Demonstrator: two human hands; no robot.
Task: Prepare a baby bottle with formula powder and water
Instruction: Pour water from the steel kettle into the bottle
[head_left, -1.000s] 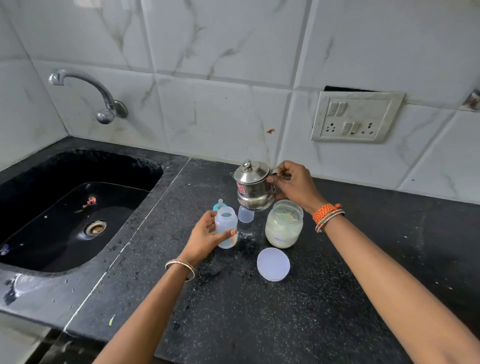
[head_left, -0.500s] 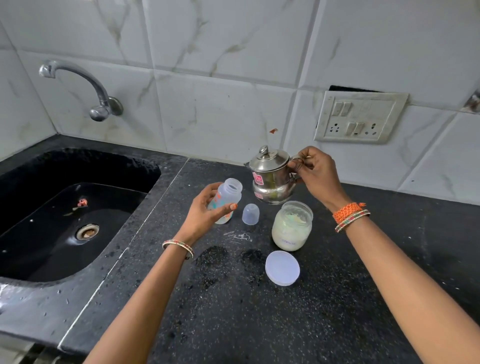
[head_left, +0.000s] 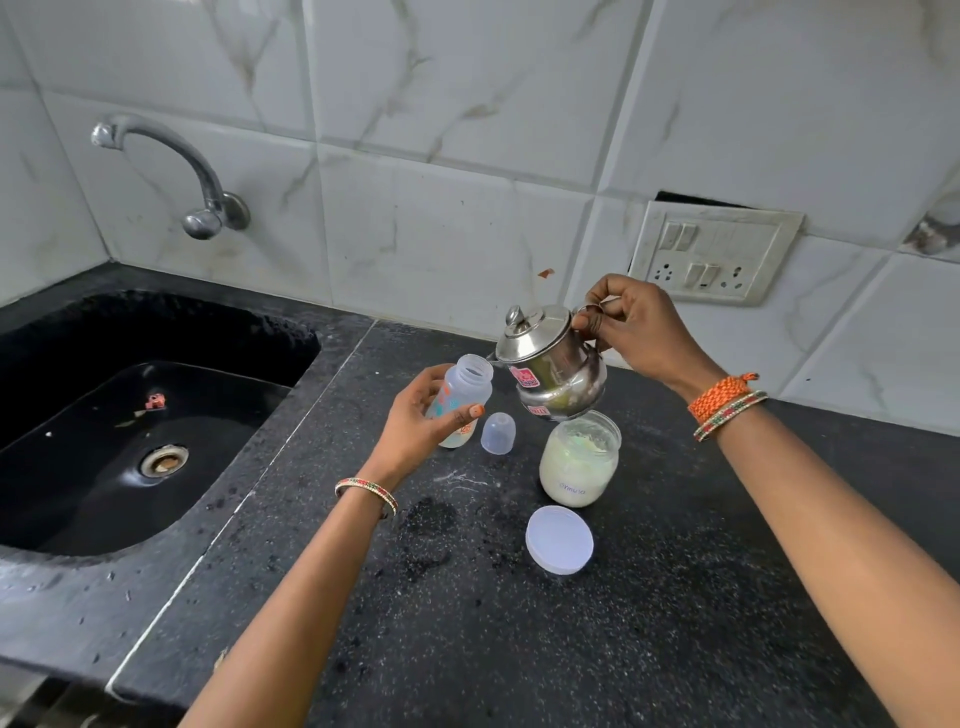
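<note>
My left hand (head_left: 421, 421) grips an open, clear baby bottle (head_left: 464, 395), lifted off the counter and tilted right. My right hand (head_left: 636, 327) holds the handle of a small lidded steel kettle (head_left: 553, 364), tipped so its spout meets the bottle's mouth. Below the kettle an open glass jar (head_left: 579, 460) of pale formula powder stands on the counter. Its white round lid (head_left: 559, 540) lies flat in front. A clear bottle cap (head_left: 498, 434) stands between the bottle and the jar.
The black stone counter (head_left: 571, 623) carries spilled powder specks and wet patches. A black sink (head_left: 130, 441) lies to the left, with a steel tap (head_left: 197, 176) on the tiled wall. A switch and socket plate (head_left: 714, 252) sits on the wall behind my right hand.
My left hand lifted the bottle from the counter and tilted it. My right hand raised the kettle and tipped its spout down to the bottle's mouth.
</note>
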